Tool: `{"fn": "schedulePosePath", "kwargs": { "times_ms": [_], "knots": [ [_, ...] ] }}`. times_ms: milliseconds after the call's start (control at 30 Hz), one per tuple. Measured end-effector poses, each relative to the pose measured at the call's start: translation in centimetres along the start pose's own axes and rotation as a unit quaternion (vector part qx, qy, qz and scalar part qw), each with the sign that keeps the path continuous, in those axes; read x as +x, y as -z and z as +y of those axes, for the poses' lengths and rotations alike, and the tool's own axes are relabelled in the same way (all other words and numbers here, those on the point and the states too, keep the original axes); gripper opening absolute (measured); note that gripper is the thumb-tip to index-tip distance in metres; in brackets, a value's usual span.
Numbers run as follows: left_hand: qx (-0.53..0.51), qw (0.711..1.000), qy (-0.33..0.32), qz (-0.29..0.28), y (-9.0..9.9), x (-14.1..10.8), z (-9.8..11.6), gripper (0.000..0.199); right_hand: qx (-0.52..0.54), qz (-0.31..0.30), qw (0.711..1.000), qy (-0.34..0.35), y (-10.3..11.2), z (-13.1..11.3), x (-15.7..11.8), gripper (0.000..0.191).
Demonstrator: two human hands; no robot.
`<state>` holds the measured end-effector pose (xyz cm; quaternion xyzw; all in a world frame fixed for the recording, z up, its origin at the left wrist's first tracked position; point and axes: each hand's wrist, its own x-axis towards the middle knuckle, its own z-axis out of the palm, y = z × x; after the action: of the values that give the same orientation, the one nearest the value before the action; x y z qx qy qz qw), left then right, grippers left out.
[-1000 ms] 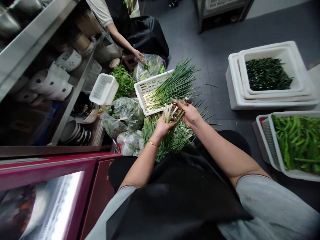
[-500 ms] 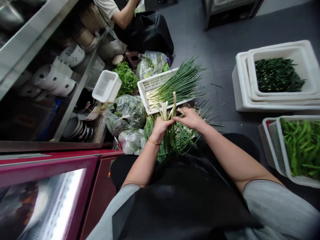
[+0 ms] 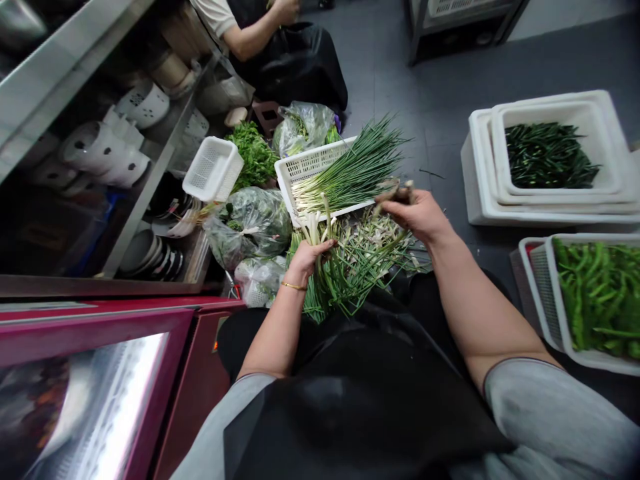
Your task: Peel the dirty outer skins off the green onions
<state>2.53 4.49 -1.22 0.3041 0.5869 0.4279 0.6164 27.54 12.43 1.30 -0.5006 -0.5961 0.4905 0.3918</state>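
In the head view my left hand (image 3: 306, 259) is closed around a small bunch of scallions (image 3: 314, 230), white ends up and green leaves hanging toward my lap. My right hand (image 3: 424, 215) is apart from it, to the right, fingers pinched on brownish scallion peelings (image 3: 395, 193); a green strand seems to trail from them. Between and below the hands lies a heap of scallion scraps and leaves (image 3: 377, 243). Just beyond, a white slotted basket (image 3: 315, 160) holds scallions (image 3: 355, 167) laid side by side, their green tops sticking out over the right side.
Bagged greens (image 3: 250, 223) and leafy herbs (image 3: 253, 153) lie left of the basket, near a small white basket (image 3: 213, 167). At right are white tubs (image 3: 480, 193) with cut dark greens and a basket of green peppers (image 3: 600, 293). Another person (image 3: 250, 40) sits ahead; metal shelving (image 3: 150, 200) stands left.
My right hand has moved away to the right from the bunch, carrying the brownish peelings. My left hand has shifted slightly left and down with the scallions, uncovering more of the scrap heap.
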Motion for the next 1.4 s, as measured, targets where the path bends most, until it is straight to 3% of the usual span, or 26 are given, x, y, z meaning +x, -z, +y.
{"fn": "schedulePosePath", "kwargs": {
  "times_ms": [100,167,300,433,533,633,767,933,1133,1200,1267,1333,1400],
  "knots": [
    [-0.004,0.999,-0.022,0.037,-0.4,0.3,0.2,0.045,-0.227,0.006,0.973,-0.045,-1.3,1.3,0.6,0.034],
    [-0.005,0.997,-0.038,0.063,-1.0,0.5,0.5,0.044,-0.295,-0.027,0.954,-0.042,-3.2,1.4,0.2,0.033],
    [0.000,0.996,-0.070,0.064,-2.1,0.7,0.9,0.045,-0.245,-0.136,0.959,0.039,-6.9,0.5,-1.4,0.022],
    [-0.025,0.998,-0.061,0.008,-2.3,0.4,0.8,0.054,-0.180,-0.130,0.973,0.058,-7.9,-0.2,-2.1,0.022],
    [-0.028,0.997,-0.055,-0.041,-1.9,0.2,0.6,0.059,-0.141,-0.119,0.981,0.065,-7.4,-0.3,-2.1,0.019],
    [-0.031,0.997,-0.043,-0.050,-1.1,0.4,0.2,0.056,-0.111,-0.112,0.986,0.055,-6.4,-0.4,-2.0,0.016],
    [-0.022,0.998,-0.025,-0.052,1.0,0.8,-0.6,0.046,0.022,-0.067,0.997,-0.016,-4.3,-0.8,-1.6,0.022],
    [0.034,0.998,-0.015,-0.047,3.6,1.3,-1.7,0.037,0.219,-0.026,0.970,-0.100,-1.1,-2.4,-1.2,0.028],
    [0.130,0.990,0.004,-0.051,5.3,2.5,-3.5,0.035,0.333,0.012,0.939,-0.079,2.2,-4.9,-1.9,0.020],
    [0.148,0.989,0.012,-0.028,5.8,2.7,-4.1,0.033,0.313,0.060,0.946,-0.054,3.1,-5.1,-1.8,0.022],
    [0.132,0.991,0.020,0.001,6.1,2.7,-4.3,0.033,0.224,0.103,0.968,-0.037,3.3,-4.5,-1.4,0.024],
    [0.108,0.994,0.015,0.015,6.1,2.5,-4.2,0.035,0.050,0.102,0.991,-0.064,2.7,-3.3,-0.7,0.026],
    [0.107,0.994,0.000,0.008,5.9,2.2,-3.8,0.037,-0.125,0.071,0.985,-0.092,1.3,-1.9,-0.1,0.026]
  ]
}}
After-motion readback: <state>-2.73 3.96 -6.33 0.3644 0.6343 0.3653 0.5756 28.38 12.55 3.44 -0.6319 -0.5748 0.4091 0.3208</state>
